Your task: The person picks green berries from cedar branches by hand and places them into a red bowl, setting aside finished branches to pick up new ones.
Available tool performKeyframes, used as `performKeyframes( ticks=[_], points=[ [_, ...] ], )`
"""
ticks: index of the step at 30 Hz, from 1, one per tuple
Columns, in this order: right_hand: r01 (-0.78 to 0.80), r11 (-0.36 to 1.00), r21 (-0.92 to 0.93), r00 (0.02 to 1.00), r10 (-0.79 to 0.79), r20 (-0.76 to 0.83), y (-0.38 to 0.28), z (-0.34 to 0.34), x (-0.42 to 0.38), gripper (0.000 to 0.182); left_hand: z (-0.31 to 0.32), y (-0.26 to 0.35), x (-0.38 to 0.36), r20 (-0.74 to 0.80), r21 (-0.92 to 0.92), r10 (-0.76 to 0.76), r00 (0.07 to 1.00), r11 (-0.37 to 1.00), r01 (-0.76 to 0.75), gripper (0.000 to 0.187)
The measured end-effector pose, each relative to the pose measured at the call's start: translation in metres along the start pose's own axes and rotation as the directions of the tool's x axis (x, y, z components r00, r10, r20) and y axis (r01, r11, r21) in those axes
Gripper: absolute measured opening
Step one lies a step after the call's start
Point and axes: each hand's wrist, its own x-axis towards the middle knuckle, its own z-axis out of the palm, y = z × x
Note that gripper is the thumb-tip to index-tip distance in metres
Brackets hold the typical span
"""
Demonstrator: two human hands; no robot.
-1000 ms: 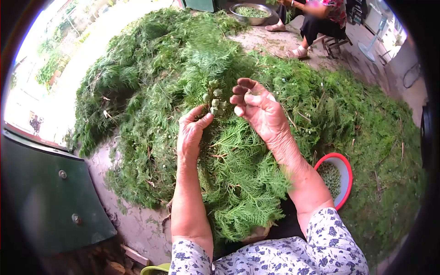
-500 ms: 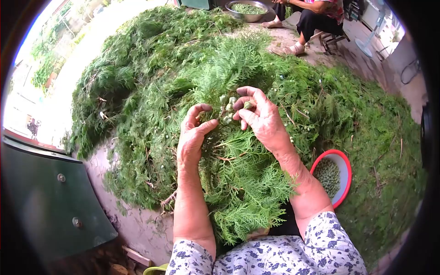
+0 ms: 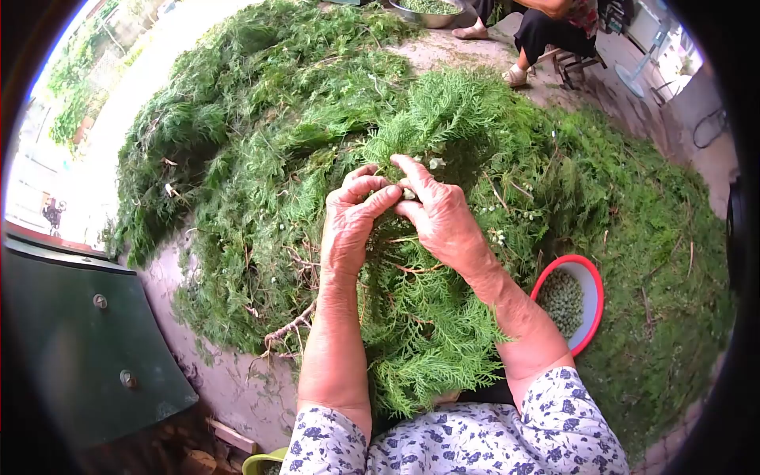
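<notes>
My left hand (image 3: 354, 212) is closed, thumb and fingers pressed together on the green branch (image 3: 431, 115) that lies before me. Close against it, my right hand (image 3: 439, 212) is also closed, its fingertips on a small green cone (image 3: 408, 192) partly hidden between the hands. A few pale cones (image 3: 434, 163) show just above my right fingers. Feathery foliage from the branch hangs below my hands and over my lap. Right of my right forearm stands a red-rimmed bowl (image 3: 598, 305) with many small green cones in it.
A large heap of cut branches (image 3: 206, 111) spreads around me. A metal basin (image 3: 431, 19) of cones stands at the far side, near a seated person (image 3: 546, 32). A dark green panel (image 3: 87, 340) is at the left, a light green container (image 3: 257, 463) at the bottom.
My hands have come together at the branch; before, they were apart with fingers spread more. The branch's leafy top has shifted right. The view has tilted slightly downward.
</notes>
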Motion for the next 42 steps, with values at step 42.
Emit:
performKeyframes(
  ticks=[42],
  points=[
    [-0.299,0.466,0.833,0.828,0.561,-0.017,0.004,-0.013,-0.003,0.018,-0.002,0.019,0.001,-0.184,0.196,-0.041,0.982,0.978,0.077,0.063]
  ],
)
